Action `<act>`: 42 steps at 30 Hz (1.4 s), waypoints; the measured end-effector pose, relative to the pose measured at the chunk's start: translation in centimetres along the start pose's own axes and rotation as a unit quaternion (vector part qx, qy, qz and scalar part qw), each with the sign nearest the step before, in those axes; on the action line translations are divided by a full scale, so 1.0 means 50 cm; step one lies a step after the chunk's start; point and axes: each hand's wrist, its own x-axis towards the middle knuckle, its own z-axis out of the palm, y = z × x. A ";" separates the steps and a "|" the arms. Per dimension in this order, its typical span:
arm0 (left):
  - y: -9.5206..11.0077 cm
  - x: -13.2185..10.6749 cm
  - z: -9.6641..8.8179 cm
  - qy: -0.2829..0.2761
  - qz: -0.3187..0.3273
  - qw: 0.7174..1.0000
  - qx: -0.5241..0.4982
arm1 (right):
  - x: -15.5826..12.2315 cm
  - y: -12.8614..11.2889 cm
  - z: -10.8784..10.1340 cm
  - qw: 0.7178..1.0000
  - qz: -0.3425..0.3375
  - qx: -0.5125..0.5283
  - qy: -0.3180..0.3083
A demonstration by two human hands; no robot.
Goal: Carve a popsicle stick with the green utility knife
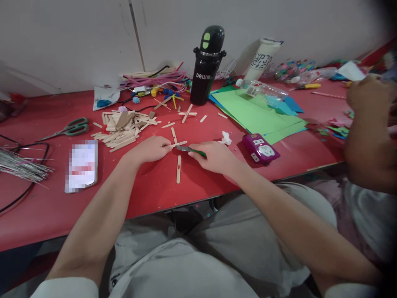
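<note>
My left hand [156, 148] is closed, its fingertips pinching the left end of a wooden craft stick [182, 143]. In my right hand [215, 156] is a green-handled craft knife [200, 152], with its grey blade pointing left against or very close to that stick. Just beyond the two hands lies a slotted craft stick [174, 134], partly behind the held one. Another craft stick with a dark slot [178, 174] rests on the red table nearer to me. Whether the blade is cutting into the wood I cannot tell.
A pile of craft sticks [124, 130], green scissors [76, 126] and a phone [81, 165] lie to the left. Beyond stands a black bottle [203, 78]. Green paper [248, 109] and a purple device [259, 148] are on the right, near another person's arm [369, 132].
</note>
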 end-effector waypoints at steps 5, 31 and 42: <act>-0.005 0.002 0.000 -0.010 0.003 1.000 -0.001 | -0.002 0.004 -0.001 1.000 -0.012 0.014 -0.003; 0.003 0.000 -0.004 -0.024 -0.031 0.999 0.004 | -0.001 0.007 0.000 0.999 -0.025 0.033 -0.013; 0.003 -0.001 -0.002 -0.014 -0.024 1.000 0.005 | -0.001 0.002 -0.003 0.999 -0.014 0.025 -0.018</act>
